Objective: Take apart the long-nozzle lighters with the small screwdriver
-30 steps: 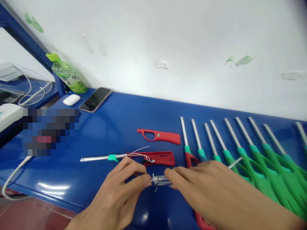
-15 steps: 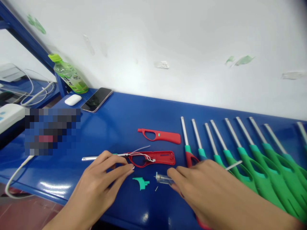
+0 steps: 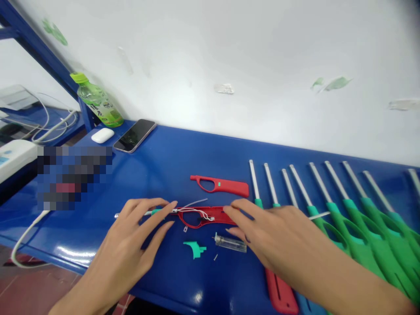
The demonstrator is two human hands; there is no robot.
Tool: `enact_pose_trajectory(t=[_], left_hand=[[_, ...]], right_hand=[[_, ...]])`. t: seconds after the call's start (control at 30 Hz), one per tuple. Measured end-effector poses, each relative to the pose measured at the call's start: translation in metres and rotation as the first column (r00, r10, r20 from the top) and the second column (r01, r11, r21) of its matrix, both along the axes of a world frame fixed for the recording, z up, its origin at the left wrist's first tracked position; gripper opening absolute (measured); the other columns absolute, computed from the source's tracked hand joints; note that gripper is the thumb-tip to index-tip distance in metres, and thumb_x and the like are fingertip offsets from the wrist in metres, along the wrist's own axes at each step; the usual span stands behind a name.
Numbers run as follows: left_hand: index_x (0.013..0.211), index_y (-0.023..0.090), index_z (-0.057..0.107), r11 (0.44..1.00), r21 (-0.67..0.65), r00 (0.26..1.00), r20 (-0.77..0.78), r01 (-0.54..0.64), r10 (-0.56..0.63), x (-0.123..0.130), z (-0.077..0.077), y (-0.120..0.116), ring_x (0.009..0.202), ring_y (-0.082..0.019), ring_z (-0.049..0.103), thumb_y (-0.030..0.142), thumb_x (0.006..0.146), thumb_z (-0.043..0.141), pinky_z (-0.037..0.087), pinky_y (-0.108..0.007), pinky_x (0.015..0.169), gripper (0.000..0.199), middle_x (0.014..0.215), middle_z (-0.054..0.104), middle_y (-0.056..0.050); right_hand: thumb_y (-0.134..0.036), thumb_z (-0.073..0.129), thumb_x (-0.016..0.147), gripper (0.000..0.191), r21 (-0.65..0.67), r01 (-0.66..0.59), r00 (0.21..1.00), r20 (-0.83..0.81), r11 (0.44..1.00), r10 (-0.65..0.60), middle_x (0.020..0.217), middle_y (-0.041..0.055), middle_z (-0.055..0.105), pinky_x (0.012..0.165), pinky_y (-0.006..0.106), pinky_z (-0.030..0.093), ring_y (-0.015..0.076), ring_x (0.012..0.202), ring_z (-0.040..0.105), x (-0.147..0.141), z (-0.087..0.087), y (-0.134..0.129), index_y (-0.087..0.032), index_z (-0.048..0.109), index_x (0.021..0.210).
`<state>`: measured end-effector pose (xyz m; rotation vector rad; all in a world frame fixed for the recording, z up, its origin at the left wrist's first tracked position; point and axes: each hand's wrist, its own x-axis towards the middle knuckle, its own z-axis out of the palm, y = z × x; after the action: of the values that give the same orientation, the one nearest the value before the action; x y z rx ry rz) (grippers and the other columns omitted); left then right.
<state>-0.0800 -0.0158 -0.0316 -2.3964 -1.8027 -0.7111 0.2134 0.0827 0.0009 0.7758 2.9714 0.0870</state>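
An opened red lighter shell half (image 3: pixel 219 216) lies on the blue table, with white wires, a thin clear tube and a metal barrel fitted to it. My left hand (image 3: pixel 136 240) hovers around the barrel, fingers apart, index tip by the shell's left end. At the shell's right end is my right hand (image 3: pixel 265 234), fingertips over it and thumb near its lower edge, spread; contact is unclear. Below lie a small pale clip (image 3: pixel 185 229), a green trigger (image 3: pixel 196 250), a clear fuel tank (image 3: pixel 231 243) and a tiny screw (image 3: pixel 215 257).
A second red shell half (image 3: pixel 231 187) lies farther back. Several long lighters, many of them green (image 3: pixel 364 240), are lined up at right, partly under my right arm. At back left are a phone (image 3: pixel 135 135), a white case (image 3: pixel 103 135) and a green bottle (image 3: pixel 100 105).
My right hand has let go of the clear fuel tank and moved up to the shell's right end. My left fingers have spread, leaving the small clip on the table.
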Motion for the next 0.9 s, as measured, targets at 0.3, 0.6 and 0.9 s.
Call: enact_pose_trajectory(t=[0.3, 0.6, 0.9], left_hand=[[0.127, 0.024, 0.068, 1.0, -0.015, 0.999, 0.022, 0.028, -0.028, -0.013, -0.011, 0.011, 0.105, -0.015, 0.068, 0.026, 0.111, 0.054, 0.054, -0.03, 0.093, 0.021, 0.119, 0.067, -0.003], [0.132, 0.026, 0.065, 0.994, -0.09, 0.996, 0.068, 0.056, -0.05, 0.002, 0.008, 0.016, 0.098, -0.012, 0.069, 0.021, 0.11, 0.048, 0.056, -0.025, 0.084, 0.027, 0.117, 0.064, -0.003], [0.111, 0.021, 0.065, 0.996, -0.028, 0.992, 0.096, 0.084, -0.081, 0.008, 0.009, 0.024, 0.09, -0.011, 0.067, 0.016, 0.106, 0.058, 0.053, -0.025, 0.077, 0.01, 0.107, 0.064, -0.001]], right_hand=[[-0.016, 0.053, 0.103, 0.036, -0.014, 0.01, 1.0, 0.015, 1.0, -0.01, 0.113, 0.0121, 0.073, 0.048, 0.032, 0.021, 0.0084, 0.05, 0.05, -0.01, -0.018, 0.012, -0.015, 0.066, 0.137], [-0.015, 0.056, 0.1, 0.036, -0.018, 0.011, 1.0, 0.0, 1.0, -0.011, 0.11, 0.0104, 0.071, 0.049, 0.033, 0.019, 0.0069, 0.051, 0.049, -0.01, -0.016, 0.011, -0.014, 0.066, 0.135], [-0.016, 0.065, 0.096, 0.039, 0.002, 0.027, 0.999, 0.018, 1.0, -0.027, 0.112, 0.0076, 0.071, 0.047, 0.036, 0.013, 0.0083, 0.049, 0.049, -0.012, -0.014, 0.01, -0.016, 0.066, 0.135]])
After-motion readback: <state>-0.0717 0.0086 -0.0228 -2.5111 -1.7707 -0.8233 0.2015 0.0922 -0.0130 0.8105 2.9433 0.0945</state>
